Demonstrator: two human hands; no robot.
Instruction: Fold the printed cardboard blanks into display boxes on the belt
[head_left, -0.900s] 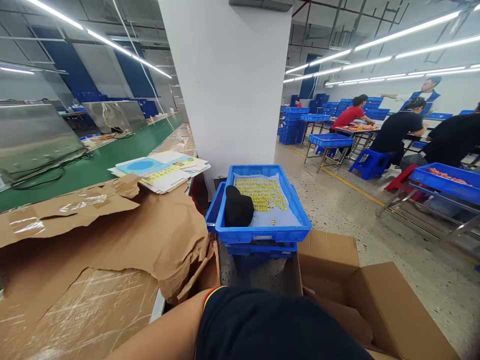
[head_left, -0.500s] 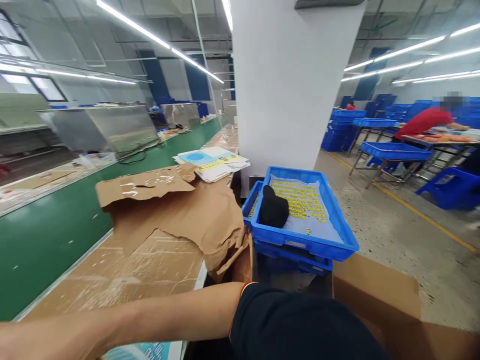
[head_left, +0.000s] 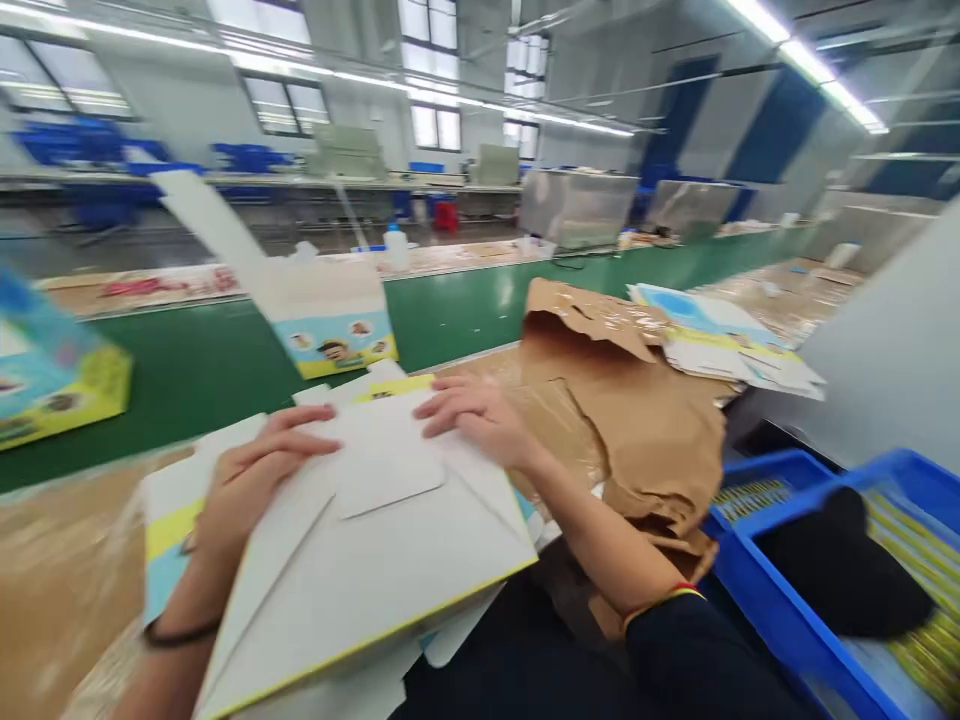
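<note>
White paperboard carton (head_left: pixel 390 560), half folded, sits right in front of the person, at the near edge of the surface (head_left: pixel 67 540). Plain white panel faces up, thin yellow line runs along the near edge, creased corner folds slant in on both sides. Square-ish tuck flap (head_left: pixel 390 475) with rounded corners lies over the middle of the panel. Bit of yellow print shows at the carton's far edge; loose white flaps poke out under its near edge.

Left hand (head_left: pixel 259 470) is on the carton's left side, fingers loosely bent, tips at the flap; dark wristband (head_left: pixel 180 633) on that wrist. Right hand (head_left: pixel 484 425) is at the carton's far right, fingers partly bent, tips on the flap. Thumbs hidden, can't tell if either hand pinches the board.

Printed sheet (head_left: pixel 169 530), yellow and blue, lies just left of the carton. Beyond the carton on the green belt (head_left: pixel 465 315): an open-topped printed box (head_left: pixel 341 335); another printed box (head_left: pixel 60 390) stands farther left. Right of the carton: crumpled kraft paper (head_left: pixel 630 420), then a stack of printed sheets (head_left: pixel 727 340) farther back. Blue tray (head_left: pixel 780 620) at far right of the carton holds a black cap (head_left: pixel 840 570) and blurred yellow pieces.
</note>
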